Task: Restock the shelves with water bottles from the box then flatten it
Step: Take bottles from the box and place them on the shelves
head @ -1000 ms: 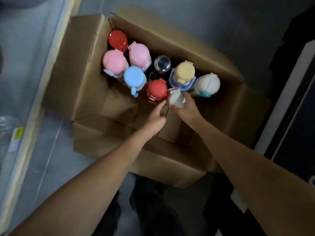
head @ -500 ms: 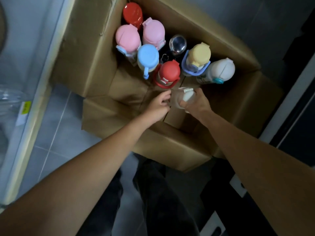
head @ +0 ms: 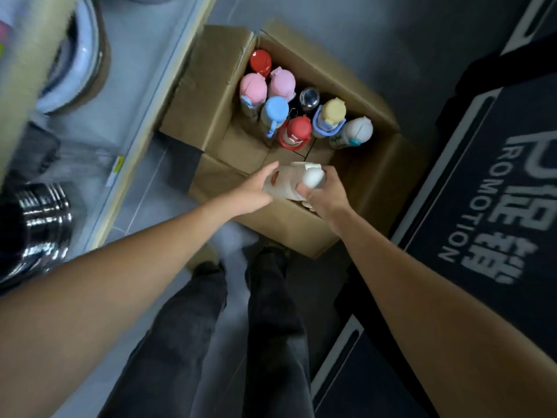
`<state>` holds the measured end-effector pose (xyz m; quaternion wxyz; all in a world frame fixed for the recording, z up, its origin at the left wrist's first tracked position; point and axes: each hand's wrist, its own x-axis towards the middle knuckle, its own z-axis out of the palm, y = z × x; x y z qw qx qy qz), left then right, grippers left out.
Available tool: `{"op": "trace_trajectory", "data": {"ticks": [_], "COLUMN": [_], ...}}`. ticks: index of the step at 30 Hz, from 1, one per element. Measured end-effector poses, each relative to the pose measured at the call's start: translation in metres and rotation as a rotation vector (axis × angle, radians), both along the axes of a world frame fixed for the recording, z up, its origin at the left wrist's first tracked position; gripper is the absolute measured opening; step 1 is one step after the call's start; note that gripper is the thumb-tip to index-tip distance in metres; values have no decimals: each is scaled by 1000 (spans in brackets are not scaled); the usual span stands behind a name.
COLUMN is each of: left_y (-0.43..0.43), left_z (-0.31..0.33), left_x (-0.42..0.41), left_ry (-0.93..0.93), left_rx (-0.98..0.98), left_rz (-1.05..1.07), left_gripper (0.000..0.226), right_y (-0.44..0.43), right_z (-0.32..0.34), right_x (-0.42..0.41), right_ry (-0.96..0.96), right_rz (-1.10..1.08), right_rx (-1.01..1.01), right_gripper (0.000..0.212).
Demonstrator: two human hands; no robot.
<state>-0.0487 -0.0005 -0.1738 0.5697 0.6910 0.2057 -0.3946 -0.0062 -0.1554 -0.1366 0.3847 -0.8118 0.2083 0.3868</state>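
White bottle (head: 289, 184) lies tilted over the near end of the box (head: 376, 176), your left grip (head: 256, 191) wrapped round its body, your right grip (head: 327, 194) round its cap. Lift it clear of the flaps, turn it upright, then carry it left to the shelf (head: 156, 95).

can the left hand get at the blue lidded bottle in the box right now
Probably not yet: the left hand holds the white bottle together with the right hand. Once freed, the blue-lidded bottle stands uncovered from above.

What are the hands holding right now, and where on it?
A white bottle: left hand grips its body, right hand grips the lid end.
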Motion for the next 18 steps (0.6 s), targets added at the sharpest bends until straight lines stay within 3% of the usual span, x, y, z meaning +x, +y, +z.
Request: {"op": "trace_trajectory", "data": {"ticks": [8,13,18], "left_y": [39,62,83], "left_z": [153,249,312], "left_x": [-47,-80,-142], "left_ry": [-283,-393,-412], "left_rx": [224,182,246], "left_rz": [-312,-123,-1], "left_gripper": [96,102,85], "right_y": [42,69,97], "right_z": [169,260,321], "right_x": [-35,-66,-115], "right_ry": [-95,-95,-182], "right_rz": [104,259,389], "right_rx": [122,148,204], "right_gripper": [43,39,30]}}
